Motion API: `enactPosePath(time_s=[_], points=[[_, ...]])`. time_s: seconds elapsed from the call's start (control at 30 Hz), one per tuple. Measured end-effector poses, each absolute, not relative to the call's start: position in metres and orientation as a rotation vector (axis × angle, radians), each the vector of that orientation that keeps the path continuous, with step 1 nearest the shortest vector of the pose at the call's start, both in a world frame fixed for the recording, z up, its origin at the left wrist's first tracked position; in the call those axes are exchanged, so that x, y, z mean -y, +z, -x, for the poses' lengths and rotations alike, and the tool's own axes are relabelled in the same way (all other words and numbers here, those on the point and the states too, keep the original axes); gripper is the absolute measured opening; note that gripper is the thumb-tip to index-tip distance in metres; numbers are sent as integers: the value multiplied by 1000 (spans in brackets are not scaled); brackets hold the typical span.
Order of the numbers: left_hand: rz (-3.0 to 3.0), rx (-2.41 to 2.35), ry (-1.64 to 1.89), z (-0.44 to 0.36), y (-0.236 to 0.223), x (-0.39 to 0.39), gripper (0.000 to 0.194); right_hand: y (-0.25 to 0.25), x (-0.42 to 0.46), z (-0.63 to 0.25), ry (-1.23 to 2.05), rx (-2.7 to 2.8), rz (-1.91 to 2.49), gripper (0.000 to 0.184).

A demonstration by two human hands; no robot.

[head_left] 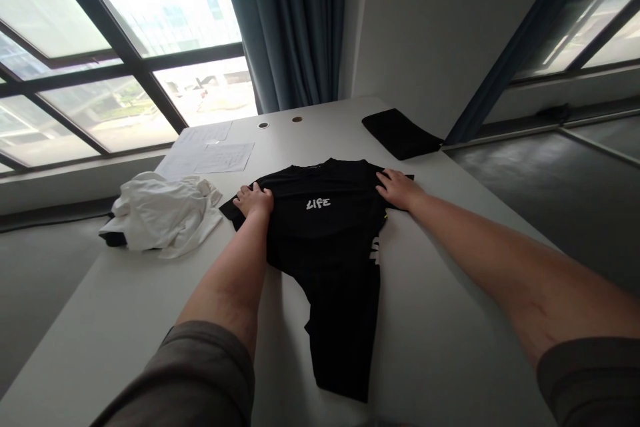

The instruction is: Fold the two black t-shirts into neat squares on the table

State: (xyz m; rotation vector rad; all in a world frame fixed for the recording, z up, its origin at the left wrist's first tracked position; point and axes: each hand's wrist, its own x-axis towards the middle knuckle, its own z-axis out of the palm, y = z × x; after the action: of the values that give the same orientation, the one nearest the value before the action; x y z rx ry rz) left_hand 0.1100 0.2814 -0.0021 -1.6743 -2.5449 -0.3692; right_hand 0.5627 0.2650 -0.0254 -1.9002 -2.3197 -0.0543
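A black T-shirt (320, 233) with white lettering on its chest lies on the white table, its collar toward the far side. Its lower part is bunched and narrows toward me. My left hand (254, 200) rests on the shirt near the left sleeve, palm down with fingers apart. On the opposite sleeve lies my right hand (399, 188), flat with its fingers stretched out. More white print shows at the shirt's right edge.
A crumpled white garment (163, 210) sits at the table's left edge, over something dark. Paper sheets (225, 157) lie behind it. A folded black cloth (401, 133) is at the far right of the white table (430, 333). Windows and a blue curtain (290, 27) stand beyond.
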Motion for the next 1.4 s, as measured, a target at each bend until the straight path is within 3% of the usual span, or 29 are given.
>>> enactPosePath(time_s=[0.17, 0.43, 0.63, 0.77, 1.0, 1.2, 1.4], points=[[1664, 2569, -355, -111, 0, -281, 54, -36, -256, -582, 90, 2253, 2080, 77], [1917, 2409, -493, -102, 13, -264, 46, -40, -225, -612, 40, 1963, 2197, 74], [1936, 2152, -1038, -53, 16, -189, 46, -22, -187, -591, -201, 1682, 2018, 56], [2083, 2185, -933, -47, 6, -123, 31, -6, -151, -569, -269, 1729, 1880, 51], [2468, 2113, -676, -76, 9, -52, 40, 8, -93, -490, 130, 2146, 1293, 33], [2675, 1709, -596, -93, 9, -42, 18, 11, -26, -416, 338, 2375, 990, 29], [2860, 1497, -757, -86, 3, -56, 15, 12, -5, -396, 472, 2423, 882, 17]])
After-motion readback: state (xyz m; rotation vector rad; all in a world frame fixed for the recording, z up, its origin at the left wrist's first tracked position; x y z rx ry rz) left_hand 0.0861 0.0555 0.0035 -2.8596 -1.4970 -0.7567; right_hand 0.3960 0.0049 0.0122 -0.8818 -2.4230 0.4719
